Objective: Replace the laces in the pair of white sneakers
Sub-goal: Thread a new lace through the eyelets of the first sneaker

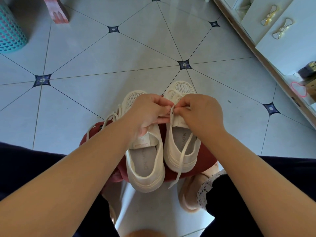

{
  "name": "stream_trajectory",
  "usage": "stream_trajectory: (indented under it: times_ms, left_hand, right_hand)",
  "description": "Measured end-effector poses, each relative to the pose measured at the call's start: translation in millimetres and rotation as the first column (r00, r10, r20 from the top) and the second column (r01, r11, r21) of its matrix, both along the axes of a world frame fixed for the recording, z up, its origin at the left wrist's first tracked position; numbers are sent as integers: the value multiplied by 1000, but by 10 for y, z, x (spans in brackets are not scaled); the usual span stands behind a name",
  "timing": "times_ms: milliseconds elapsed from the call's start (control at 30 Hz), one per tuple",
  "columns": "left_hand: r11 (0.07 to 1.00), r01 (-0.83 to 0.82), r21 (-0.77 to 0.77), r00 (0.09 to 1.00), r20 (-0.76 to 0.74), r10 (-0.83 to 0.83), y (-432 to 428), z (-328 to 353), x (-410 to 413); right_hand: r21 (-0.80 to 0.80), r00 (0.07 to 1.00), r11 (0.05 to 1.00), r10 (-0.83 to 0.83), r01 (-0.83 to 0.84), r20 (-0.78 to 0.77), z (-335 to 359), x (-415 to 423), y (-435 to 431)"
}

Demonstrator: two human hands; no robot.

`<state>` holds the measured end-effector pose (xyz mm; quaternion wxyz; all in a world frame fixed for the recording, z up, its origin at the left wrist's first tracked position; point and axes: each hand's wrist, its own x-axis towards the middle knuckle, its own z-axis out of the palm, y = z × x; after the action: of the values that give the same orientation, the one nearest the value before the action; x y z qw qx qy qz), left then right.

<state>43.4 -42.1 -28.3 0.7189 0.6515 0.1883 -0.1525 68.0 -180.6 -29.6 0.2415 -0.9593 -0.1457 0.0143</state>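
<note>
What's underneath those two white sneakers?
A dark red seat, probably a low stool, shows around both sneakers. The shoes cover most of its top; its legs or base cannot be seen.

A home — patterned tiled floor point(106, 53), white cabinet point(280, 40) with bow handles, laundry basket point(10, 31).

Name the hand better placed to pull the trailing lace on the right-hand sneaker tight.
Right hand, likely: the lace trails from under it across that sneaker's insole, while the left hand reaches over from above the other sneaker.
</note>
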Motion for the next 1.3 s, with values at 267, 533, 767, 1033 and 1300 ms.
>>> stream_trajectory:
  times_ms: [267, 533, 767, 1033, 1300]
  left_hand:
    - [974, -212, 83, 977, 30, 210, -139, -64, 80]
    - [827, -536, -171, 819, 132, 558, 151, 357, 196]
    - [846, -468, -256, 815, 245, 525, 739, 693, 245]
    - [198, 201, 959, 807, -47, -589, 102, 159, 75]
    - [975, -168, 143, 929, 353, 109, 368, 389, 115]
  right_hand:
    - [43, 977, 984, 179, -175, -114, 84, -9, -67]
    - [-84, 982, 980, 177, -183, -71, 74, 29, -102]
    - [-87, 978, 975, 204, -207, -38, 32, -8, -121]
    - [-90, 975, 971, 221, -220, -3, 14, -10, -141]
    - [-40, 978, 978, 206, -206, -12, -30, -9, -185]
